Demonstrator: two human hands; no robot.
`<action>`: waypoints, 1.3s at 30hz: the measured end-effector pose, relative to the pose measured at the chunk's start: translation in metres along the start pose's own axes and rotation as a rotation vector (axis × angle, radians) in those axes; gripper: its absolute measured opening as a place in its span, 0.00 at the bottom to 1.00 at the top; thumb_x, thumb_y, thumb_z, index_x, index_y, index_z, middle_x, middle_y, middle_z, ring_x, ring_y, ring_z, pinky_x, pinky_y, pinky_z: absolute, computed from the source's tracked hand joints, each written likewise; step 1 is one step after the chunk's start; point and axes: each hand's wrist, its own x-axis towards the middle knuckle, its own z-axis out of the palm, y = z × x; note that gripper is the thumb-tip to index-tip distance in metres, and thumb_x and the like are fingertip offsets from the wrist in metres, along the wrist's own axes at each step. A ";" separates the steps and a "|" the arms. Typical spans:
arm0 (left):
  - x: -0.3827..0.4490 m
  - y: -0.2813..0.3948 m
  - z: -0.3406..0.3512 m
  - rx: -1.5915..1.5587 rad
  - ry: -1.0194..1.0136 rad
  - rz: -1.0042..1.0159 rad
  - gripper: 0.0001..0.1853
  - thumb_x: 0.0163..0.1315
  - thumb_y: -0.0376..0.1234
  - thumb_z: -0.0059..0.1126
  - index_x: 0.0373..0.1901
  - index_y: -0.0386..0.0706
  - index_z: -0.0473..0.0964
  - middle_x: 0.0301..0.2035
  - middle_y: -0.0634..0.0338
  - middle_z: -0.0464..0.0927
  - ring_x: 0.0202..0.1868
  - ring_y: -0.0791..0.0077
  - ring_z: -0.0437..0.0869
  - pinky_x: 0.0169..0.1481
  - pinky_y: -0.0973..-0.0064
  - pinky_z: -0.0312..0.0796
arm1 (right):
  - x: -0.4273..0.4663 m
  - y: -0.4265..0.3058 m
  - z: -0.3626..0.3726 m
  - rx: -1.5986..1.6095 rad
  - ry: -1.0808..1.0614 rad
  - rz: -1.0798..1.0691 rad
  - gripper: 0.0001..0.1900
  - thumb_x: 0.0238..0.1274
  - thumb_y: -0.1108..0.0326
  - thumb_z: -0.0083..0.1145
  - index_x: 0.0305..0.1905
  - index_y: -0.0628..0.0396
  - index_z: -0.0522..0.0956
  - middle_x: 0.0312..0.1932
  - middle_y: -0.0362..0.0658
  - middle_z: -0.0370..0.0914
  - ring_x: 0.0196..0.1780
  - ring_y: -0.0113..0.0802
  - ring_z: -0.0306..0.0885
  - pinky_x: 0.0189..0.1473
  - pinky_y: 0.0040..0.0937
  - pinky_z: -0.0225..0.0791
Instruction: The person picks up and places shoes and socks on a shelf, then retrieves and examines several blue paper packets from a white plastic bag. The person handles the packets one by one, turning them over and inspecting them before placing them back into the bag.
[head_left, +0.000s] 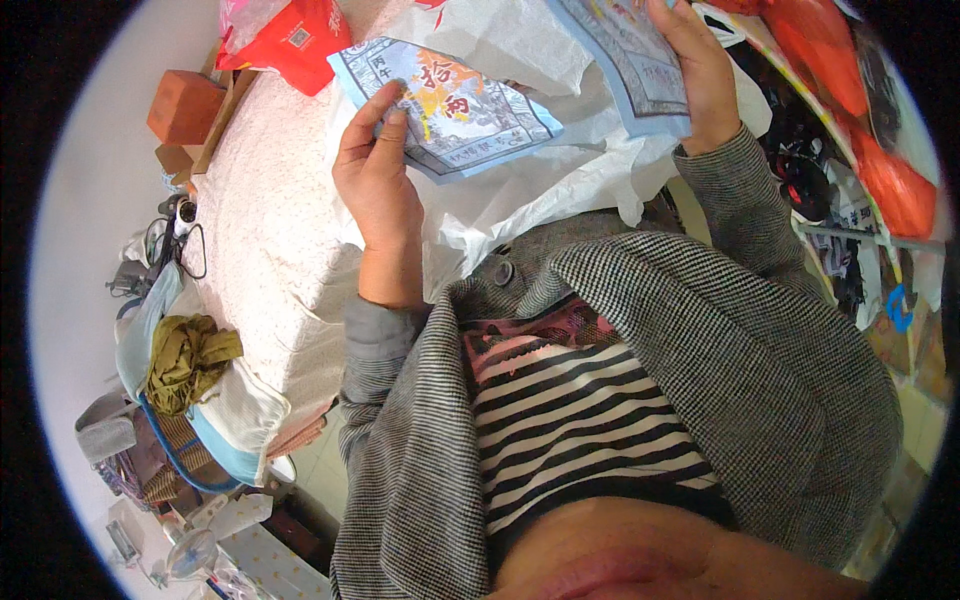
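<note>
My left hand (379, 161) pinches the left edge of a printed blue and white paper sheet (480, 112), its thumb and forefinger on the printed face. The sheet bears large red characters over a yellow-orange picture. At the upper right, my right hand (697, 75) holds a similar printed sheet (645, 75) by its right side; the top of that sheet runs out of view. Thin, crumpled white wrapping paper (555, 187) spreads beneath and between both sheets, close to my lap.
A white textured cover (262, 180) stretches to the left. Beyond it are a red plastic bag (300, 41), an orange-red box (184, 107), a camera-like device with cables (184, 214) and an olive cloth bundle (191, 360). Orange-red bags (892, 180) lie at the far right.
</note>
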 end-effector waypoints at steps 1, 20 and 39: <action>-0.001 0.001 0.001 -0.001 -0.003 -0.011 0.16 0.65 0.23 0.52 0.55 0.27 0.74 0.52 0.47 0.79 0.51 0.70 0.80 0.59 0.76 0.70 | -0.002 -0.004 0.005 -0.061 -0.023 0.004 0.20 0.72 0.64 0.49 0.63 0.62 0.69 0.54 0.44 0.77 0.52 0.31 0.78 0.55 0.29 0.71; -0.021 -0.003 0.014 -0.070 -0.061 -0.057 0.17 0.62 0.19 0.55 0.52 0.32 0.67 0.46 0.52 0.79 0.46 0.71 0.81 0.54 0.73 0.74 | 0.002 0.083 0.013 -0.331 -0.120 0.257 0.23 0.69 0.52 0.54 0.54 0.63 0.76 0.43 0.45 0.83 0.41 0.26 0.82 0.40 0.26 0.75; -0.029 0.002 0.017 -0.032 -0.202 -0.094 0.39 0.60 0.16 0.52 0.71 0.37 0.47 0.55 0.45 0.74 0.54 0.64 0.79 0.59 0.70 0.73 | 0.010 0.077 0.018 0.087 -0.068 0.226 0.18 0.63 0.67 0.59 0.55 0.65 0.73 0.43 0.47 0.81 0.44 0.31 0.82 0.48 0.30 0.77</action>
